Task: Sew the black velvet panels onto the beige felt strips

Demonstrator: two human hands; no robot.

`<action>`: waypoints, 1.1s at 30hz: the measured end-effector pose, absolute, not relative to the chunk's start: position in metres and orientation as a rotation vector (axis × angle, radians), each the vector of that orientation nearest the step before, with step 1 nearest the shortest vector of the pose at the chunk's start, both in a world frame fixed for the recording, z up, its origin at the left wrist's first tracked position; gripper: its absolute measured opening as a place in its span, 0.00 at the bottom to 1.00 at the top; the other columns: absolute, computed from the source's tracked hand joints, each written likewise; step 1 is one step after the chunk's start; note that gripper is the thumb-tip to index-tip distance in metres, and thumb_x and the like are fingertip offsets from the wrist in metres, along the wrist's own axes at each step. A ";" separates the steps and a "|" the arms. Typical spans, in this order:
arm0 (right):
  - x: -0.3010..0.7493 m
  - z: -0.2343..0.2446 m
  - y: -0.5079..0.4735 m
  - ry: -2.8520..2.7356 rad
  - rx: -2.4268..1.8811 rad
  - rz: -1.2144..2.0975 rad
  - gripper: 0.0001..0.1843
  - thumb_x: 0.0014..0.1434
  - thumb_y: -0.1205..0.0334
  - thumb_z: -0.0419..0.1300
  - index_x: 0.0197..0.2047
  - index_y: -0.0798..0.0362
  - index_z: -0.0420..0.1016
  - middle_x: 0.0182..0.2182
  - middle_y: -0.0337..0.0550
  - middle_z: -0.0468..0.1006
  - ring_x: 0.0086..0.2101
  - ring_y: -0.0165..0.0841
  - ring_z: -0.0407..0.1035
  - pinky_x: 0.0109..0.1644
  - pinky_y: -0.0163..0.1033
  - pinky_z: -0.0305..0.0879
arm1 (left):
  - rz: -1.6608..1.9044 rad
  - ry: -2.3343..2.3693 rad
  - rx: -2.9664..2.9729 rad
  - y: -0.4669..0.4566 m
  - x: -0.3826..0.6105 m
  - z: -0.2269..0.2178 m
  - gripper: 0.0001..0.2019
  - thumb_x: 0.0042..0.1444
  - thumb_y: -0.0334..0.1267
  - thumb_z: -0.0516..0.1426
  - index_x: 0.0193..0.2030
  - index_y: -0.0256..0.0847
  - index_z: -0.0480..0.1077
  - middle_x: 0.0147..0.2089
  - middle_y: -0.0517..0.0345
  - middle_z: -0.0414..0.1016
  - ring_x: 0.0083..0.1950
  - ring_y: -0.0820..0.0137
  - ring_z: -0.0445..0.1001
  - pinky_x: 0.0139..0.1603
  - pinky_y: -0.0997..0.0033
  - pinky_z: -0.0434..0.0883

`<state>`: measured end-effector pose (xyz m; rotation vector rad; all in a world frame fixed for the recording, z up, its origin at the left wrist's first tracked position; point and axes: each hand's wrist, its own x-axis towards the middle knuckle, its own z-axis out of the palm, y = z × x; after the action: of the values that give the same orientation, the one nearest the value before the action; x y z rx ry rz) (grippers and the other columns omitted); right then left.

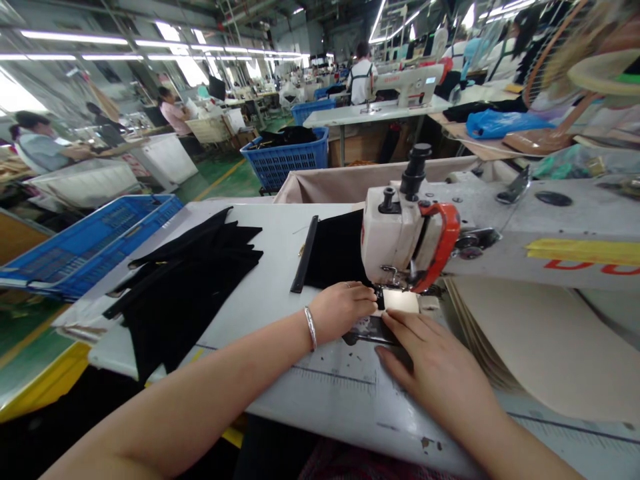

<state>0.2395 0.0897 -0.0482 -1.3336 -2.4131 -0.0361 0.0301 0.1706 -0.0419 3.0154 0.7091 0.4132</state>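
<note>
By the white sewing-machine head (387, 237), left hand (345, 310) is curled at flat black fabric (335, 250), grip unclear tbh; right hand (437, 357), fingers parted beside a pale square (403, 301), is laid palm-down.

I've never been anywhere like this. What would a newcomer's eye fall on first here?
Probably the orange-red guard on the sewing machine, with the left hand and right hand close together just below the machine's head. Next come the black cloth pieces fanned over the left side of the pale table. Past that table's left edge, a blue crate stands out.
</note>
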 end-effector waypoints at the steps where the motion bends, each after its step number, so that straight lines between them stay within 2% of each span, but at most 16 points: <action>1: 0.239 -0.049 0.092 -2.417 -1.337 -0.032 0.24 0.61 0.54 0.56 0.57 0.57 0.68 0.52 0.50 0.72 0.51 0.42 0.66 0.56 0.50 0.64 | 0.431 0.725 3.006 0.174 0.031 -0.042 0.11 0.64 0.30 0.49 0.48 0.34 0.71 0.51 0.51 0.74 0.55 0.68 0.71 0.62 0.66 0.65; 10: 0.234 -0.053 0.103 -2.383 -1.383 -0.046 0.28 0.61 0.51 0.55 0.60 0.57 0.66 0.55 0.54 0.70 0.52 0.46 0.66 0.54 0.53 0.65 | 0.478 0.889 2.893 0.190 0.037 -0.046 0.11 0.64 0.29 0.51 0.44 0.38 0.74 0.48 0.54 0.76 0.51 0.67 0.72 0.57 0.67 0.68; 19: 0.233 -0.057 0.101 -2.370 -1.395 -0.058 0.29 0.61 0.51 0.55 0.61 0.58 0.64 0.57 0.53 0.67 0.53 0.45 0.64 0.56 0.52 0.63 | 0.462 0.911 2.892 0.190 0.037 -0.047 0.10 0.61 0.28 0.53 0.44 0.38 0.74 0.47 0.55 0.77 0.52 0.66 0.72 0.57 0.66 0.68; 33: 0.231 -0.060 0.102 -2.347 -1.369 -0.126 0.27 0.61 0.53 0.56 0.60 0.58 0.65 0.55 0.54 0.70 0.51 0.45 0.65 0.55 0.53 0.64 | 0.471 0.918 2.905 0.190 0.037 -0.046 0.10 0.61 0.28 0.53 0.43 0.38 0.75 0.48 0.53 0.77 0.51 0.67 0.73 0.56 0.66 0.69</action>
<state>0.2310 0.1017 -0.0600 -1.3690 -2.3471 -0.1256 0.0374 0.1904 -0.0459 2.9051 0.9181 0.4709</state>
